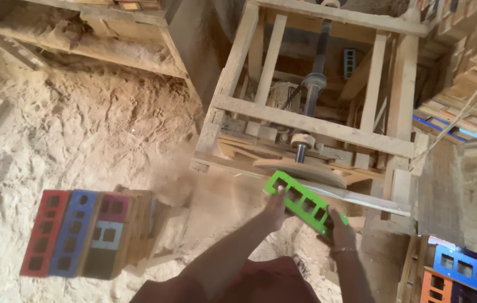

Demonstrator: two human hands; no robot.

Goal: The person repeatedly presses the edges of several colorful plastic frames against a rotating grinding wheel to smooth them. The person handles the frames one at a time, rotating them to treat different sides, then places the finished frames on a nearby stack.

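Now a green block (306, 203) is clamped by left hand (275, 209) and right hand (340, 225), edge pressed to the sanding disc (300, 170) at twelve o'clock; painted blocks (84, 233) are stacked at nine.

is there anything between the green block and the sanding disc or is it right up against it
Nothing visible stands between them. The green block, held by the left hand and the right hand, has its upper edge right at the rim of the disc, with dust flying off to the left.

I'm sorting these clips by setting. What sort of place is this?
Probably a small woodworking shop: sawdust heaped on the floor, a wooden-framed sanding machine, and both hands pressing a green block against its disc.
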